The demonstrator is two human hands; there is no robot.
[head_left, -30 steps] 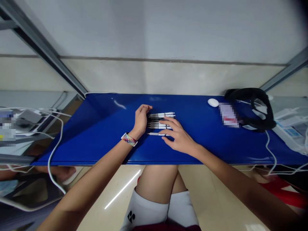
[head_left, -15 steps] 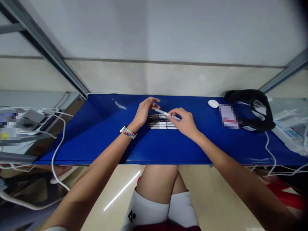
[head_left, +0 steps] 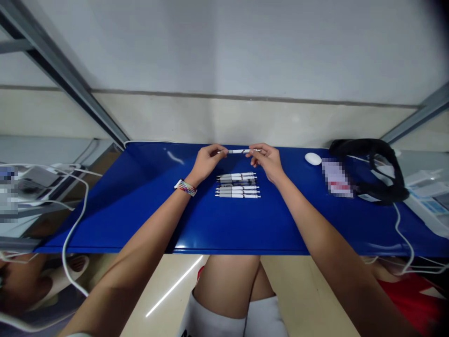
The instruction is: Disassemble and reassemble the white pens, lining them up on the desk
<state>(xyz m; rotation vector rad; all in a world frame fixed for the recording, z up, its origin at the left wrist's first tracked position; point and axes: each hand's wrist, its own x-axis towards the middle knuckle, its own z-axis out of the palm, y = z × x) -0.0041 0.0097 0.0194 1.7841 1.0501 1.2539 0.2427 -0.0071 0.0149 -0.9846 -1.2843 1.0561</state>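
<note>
A white and grey pen (head_left: 240, 151) is held level between both hands near the back of the blue table (head_left: 224, 224). My left hand (head_left: 207, 162) pinches its tip end, and my right hand (head_left: 268, 159) grips the other end between thumb and fingers. Just below the hands, several pens (head_left: 237, 186) lie side by side in a stack of parallel rows, tips pointing left. Most are white with grey grips; one or two in the middle look darker. A colourful woven band is on my left wrist.
Right of my hands lie a white computer mouse (head_left: 313, 159), a blurred-out phone-like item (head_left: 336, 178) and a black strap headset (head_left: 372, 171). White cables (head_left: 75, 229) hang at the left edge. A pale wall (head_left: 266, 119) rises behind the table; people sit at both sides.
The pen has moved up and away from the row and turned from slanted to level. My left hand has closed on its tip end. The view has tilted slightly.
</note>
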